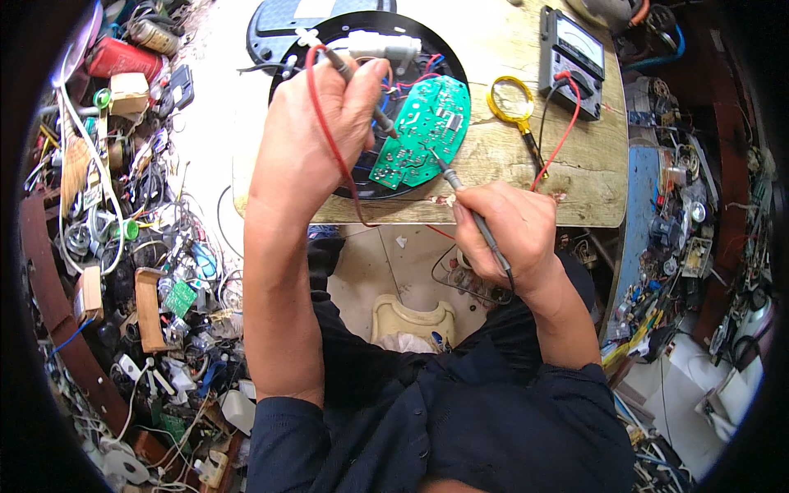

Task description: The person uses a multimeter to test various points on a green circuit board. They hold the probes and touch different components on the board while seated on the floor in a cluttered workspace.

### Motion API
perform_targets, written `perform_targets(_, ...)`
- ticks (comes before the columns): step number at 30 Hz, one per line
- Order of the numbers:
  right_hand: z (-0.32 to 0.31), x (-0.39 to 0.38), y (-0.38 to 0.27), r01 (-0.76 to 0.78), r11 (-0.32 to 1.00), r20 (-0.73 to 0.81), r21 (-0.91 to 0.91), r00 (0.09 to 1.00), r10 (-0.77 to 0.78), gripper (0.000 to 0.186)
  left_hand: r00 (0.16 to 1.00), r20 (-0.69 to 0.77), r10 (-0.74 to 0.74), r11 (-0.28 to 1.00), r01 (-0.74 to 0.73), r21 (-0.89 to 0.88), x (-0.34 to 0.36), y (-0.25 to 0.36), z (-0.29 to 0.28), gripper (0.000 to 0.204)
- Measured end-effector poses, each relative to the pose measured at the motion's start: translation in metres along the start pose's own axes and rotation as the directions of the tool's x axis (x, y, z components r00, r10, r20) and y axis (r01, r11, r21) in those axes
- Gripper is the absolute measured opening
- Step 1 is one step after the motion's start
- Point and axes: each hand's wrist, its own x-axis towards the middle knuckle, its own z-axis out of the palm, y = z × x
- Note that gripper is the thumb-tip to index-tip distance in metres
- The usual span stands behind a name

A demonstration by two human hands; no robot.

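A green circuit board (431,123) lies tilted inside a round black appliance housing (374,33) on the wooden table (501,177). My left hand (316,123) grips a grey test probe (380,117) with a red lead, its tip touching the board's left side. My right hand (503,234) holds a second grey probe (460,191) like a pen, its tip on the board's lower edge. Red and black leads run to an analog multimeter (573,59) at the table's far right.
A yellow-rimmed magnifying glass (511,100) lies between board and meter. Heaps of wires, boards and parts (148,271) cover the floor at left. A blue bench (657,246) with cluttered components stands at right. A cream stool (411,320) sits below the table.
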Motion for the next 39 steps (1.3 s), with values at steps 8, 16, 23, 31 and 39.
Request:
perform_targets(8,-0.001,0.003,-0.005,-0.068,0.997,0.012,0.028,0.998,0.068,0.026,0.992,-0.059,0.116,0.989,-0.11,0.096,-0.001,-0.001,0.003,0.029)
perform_targets(16,0.002,0.005,-0.003,-0.006,1.0,-0.105,0.011,0.994,0.008,0.028,0.98,-0.051,0.193,0.974,-0.186,0.13,0.0,-0.005,0.003,0.028)
perform_targets(23,-0.014,0.005,0.001,0.018,0.997,-0.133,0.079,0.991,-0.007,0.032,0.997,-0.048,0.065,0.996,-0.063,0.06,-0.002,0.0,0.001,0.033)
perform_targets(31,-0.007,0.003,0.001,-0.056,0.997,-0.151,0.059,0.987,0.064,0.031,0.99,-0.067,0.121,0.987,-0.113,0.119,0.0,-0.005,0.003,0.035)
perform_targets(39,-0.004,0.003,0.003,-0.068,0.992,-0.113,0.102,0.99,0.08,0.025,0.984,-0.06,0.169,0.978,-0.16,0.132,-0.001,-0.006,0.004,0.032)
